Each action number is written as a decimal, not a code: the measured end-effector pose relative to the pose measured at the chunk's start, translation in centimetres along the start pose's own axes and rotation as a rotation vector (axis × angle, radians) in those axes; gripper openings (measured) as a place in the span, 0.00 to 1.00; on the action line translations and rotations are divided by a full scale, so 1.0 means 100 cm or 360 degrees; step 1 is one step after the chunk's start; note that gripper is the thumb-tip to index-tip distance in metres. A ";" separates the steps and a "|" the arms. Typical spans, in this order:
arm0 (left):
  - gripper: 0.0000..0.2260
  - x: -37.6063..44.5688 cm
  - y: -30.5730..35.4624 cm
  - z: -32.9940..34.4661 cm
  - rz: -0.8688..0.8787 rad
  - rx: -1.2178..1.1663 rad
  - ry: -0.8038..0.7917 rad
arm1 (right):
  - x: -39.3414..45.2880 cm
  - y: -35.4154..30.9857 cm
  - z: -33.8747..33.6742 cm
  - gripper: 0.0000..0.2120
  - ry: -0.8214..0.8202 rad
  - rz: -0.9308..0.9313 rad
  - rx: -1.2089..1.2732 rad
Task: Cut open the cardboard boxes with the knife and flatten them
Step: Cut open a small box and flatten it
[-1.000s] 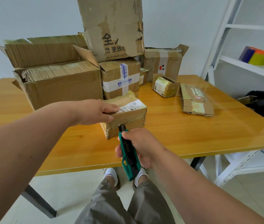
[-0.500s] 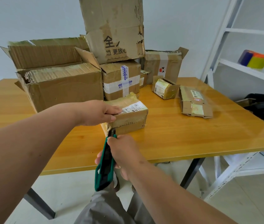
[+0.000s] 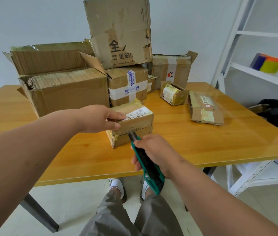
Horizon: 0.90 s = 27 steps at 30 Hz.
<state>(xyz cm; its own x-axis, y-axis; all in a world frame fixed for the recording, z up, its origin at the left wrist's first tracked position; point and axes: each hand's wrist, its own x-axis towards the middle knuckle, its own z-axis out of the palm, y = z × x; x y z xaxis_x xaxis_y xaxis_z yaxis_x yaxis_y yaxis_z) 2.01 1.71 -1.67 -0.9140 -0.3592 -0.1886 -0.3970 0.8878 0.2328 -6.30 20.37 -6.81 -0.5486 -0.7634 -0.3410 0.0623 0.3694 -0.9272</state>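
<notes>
Knife tip back at small box front seam after sweep leftward (cut pass repeating); right hand grips knife, left hand clamps box top; tape only partly slit.

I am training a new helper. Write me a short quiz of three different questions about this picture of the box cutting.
1. True or false: the left hand rests on top of the small labelled box being cut.
2. Which hand grips the green knife?
A. left hand
B. right hand
C. neither
3. Fill in: the knife's tip meets the near side of the small labelled box along its taped ____.

Key
1. True; its thumb lies on the near side.
2. B; its fingers curl round the handle.
3. Seam, the dark line across the middle of that side.
</notes>
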 end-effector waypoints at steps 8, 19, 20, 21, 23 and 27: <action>0.29 0.005 0.035 0.008 -0.0196 0.0797 0.0339 | 0.009 0.009 -0.021 0.09 0.0273 0.0007 0.0198; 0.26 0.007 0.014 -0.001 0.0032 0.0097 -0.0238 | 0.015 0.008 -0.026 0.08 0.0279 -0.0077 0.0020; 0.25 0.009 0.011 0.002 0.0042 0.0098 -0.0209 | 0.016 0.009 -0.025 0.09 0.0293 -0.0110 -0.0044; 0.25 0.010 0.010 0.003 0.0045 0.0124 -0.0173 | 0.017 0.009 -0.025 0.09 0.0317 -0.0148 -0.0120; 0.25 0.014 0.011 0.006 0.0030 0.0215 -0.0076 | 0.020 0.011 -0.025 0.09 0.0397 -0.0242 -0.0327; 0.26 0.027 0.021 0.015 -0.0020 0.0417 0.0062 | 0.022 0.020 -0.029 0.12 0.0579 -0.0438 -0.0710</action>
<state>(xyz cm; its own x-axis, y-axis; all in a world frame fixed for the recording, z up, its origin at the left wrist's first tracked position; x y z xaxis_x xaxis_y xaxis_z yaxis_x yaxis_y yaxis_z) -1.11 3.02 -3.16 -0.9138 -0.3768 -0.1519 -0.3775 0.9257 -0.0252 -9.78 21.01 -8.99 -0.7480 -0.6620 0.0476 -0.4316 0.4306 -0.7927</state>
